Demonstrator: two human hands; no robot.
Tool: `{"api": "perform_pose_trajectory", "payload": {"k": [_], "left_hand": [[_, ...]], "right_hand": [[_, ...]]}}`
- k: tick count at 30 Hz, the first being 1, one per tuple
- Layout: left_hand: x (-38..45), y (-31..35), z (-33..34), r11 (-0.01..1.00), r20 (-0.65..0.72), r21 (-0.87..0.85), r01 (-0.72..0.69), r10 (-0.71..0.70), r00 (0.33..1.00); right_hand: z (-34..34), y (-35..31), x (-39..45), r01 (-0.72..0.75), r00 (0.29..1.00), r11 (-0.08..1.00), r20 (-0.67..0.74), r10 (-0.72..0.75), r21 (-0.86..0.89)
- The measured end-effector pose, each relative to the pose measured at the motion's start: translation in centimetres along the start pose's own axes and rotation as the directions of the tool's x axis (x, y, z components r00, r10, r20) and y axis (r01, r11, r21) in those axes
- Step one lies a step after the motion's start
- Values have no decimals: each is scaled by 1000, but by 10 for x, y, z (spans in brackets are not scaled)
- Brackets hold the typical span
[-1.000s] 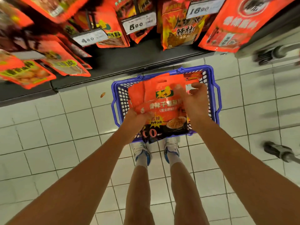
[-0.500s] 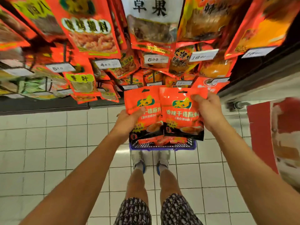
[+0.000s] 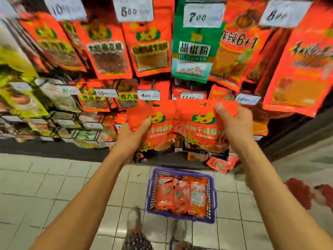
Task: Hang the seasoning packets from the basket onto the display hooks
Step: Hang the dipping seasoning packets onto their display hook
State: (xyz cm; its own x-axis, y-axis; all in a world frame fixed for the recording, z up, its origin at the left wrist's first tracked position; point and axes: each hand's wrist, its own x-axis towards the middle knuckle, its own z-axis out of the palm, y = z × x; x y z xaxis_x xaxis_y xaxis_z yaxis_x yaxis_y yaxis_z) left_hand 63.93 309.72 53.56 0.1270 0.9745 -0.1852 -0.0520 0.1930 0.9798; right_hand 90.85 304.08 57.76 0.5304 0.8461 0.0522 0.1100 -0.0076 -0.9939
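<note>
Two orange seasoning packets [image 3: 196, 127] are up at chest height: the left hand [image 3: 134, 134] pinches one by its side, the right hand [image 3: 232, 123] pinches the other's top corner. They look light, floppy and slick; best gripped beside the hang holes. Below, the blue basket [image 3: 149, 195] holds more. Beyond, crowded display hooks [image 3: 154, 83] leave little room.

1. The place is a shop, at a self-service aisle for packaged seasonings.
2. Rows of red hanging packets [image 3: 108, 55] and a green packet [image 3: 193, 51] crowd a display wall, overlapping one another.
3. White price tags [image 3: 134, 9] printed with numbers sit in front of the rows.
4. A blue shopping basket [image 3: 150, 192] with more red packets stands on a pale tiled floor [image 3: 45, 181].
</note>
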Motion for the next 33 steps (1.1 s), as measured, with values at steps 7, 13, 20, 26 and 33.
{"api": "perform_pose_trajectory", "payload": {"k": [7,13,20,26,33], "left_hand": [[13,110,-64,960,-55,-39,-279,276,959],[22,197,-128,917,-74,-109,-383,377,923],[44,262,-184,872,-10,-55,-487,487,873],[75,304,-204,861,20,-91,-500,503,864],[112,333,-198,853,84,-35,-520,521,849]], "right_hand": [[53,-110,16,260,965,965,-16,-260,21],[124,-185,14,401,916,915,4,-401,51],[198,-252,23,475,878,875,17,-479,96],[260,-295,56,446,893,891,30,-449,85],[312,-325,90,397,918,912,-44,-394,108]]}}
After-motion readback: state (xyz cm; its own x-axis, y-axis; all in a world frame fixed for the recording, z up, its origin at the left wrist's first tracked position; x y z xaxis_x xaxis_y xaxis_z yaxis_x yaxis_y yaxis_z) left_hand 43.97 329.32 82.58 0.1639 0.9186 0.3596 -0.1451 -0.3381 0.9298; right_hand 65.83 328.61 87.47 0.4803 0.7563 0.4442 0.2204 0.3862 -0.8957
